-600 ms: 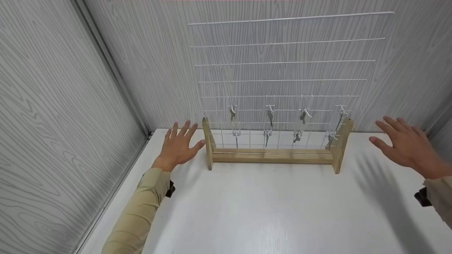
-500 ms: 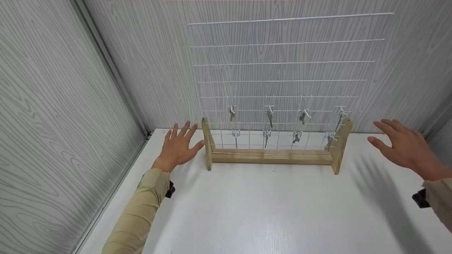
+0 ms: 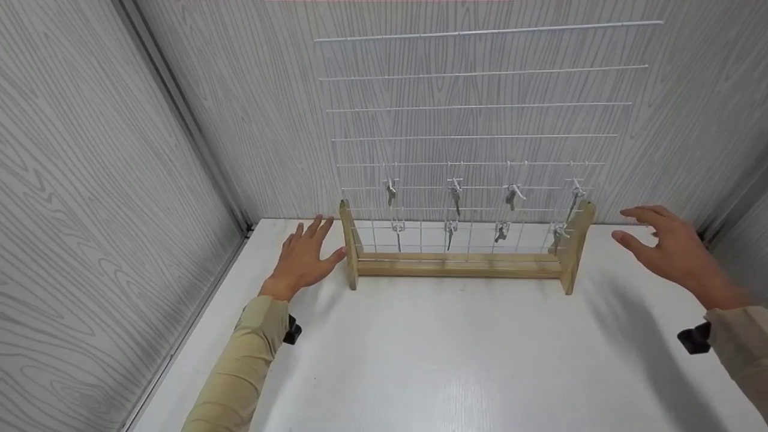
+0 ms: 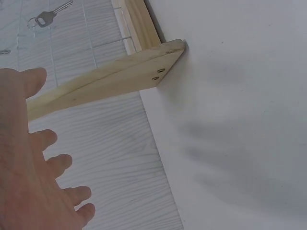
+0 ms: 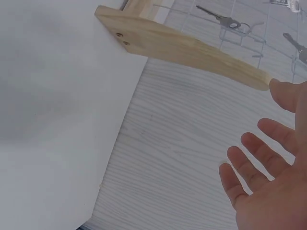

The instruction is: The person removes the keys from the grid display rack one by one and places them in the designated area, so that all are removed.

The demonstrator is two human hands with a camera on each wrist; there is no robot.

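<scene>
A white wire grid rack [image 3: 474, 137] stands upright in a wooden base [image 3: 462, 269] at the back of the table. Several keys [image 3: 511, 197] on rings hang from its hooks in two rows. Just left of the base, my left hand [image 3: 303, 261] is spread with nothing in it, its thumb tip right by the left wooden side piece [image 4: 105, 76]. To the right, my right hand [image 3: 675, 252] hovers with fingers extended and holds nothing; a gap separates it from the right side piece [image 3: 577, 249] in the head view.
The white table [image 3: 444, 354] runs back to a grey wood-grain wall [image 3: 264, 120]. Another panel wall [image 3: 66, 210] rises along the left edge. Black straps or devices [image 3: 696, 339] sit at both wrists.
My right hand has moved left, closer to the rack, and its fingers have drawn together. My left hand has shifted slightly beside the base. The head view has turned a little.
</scene>
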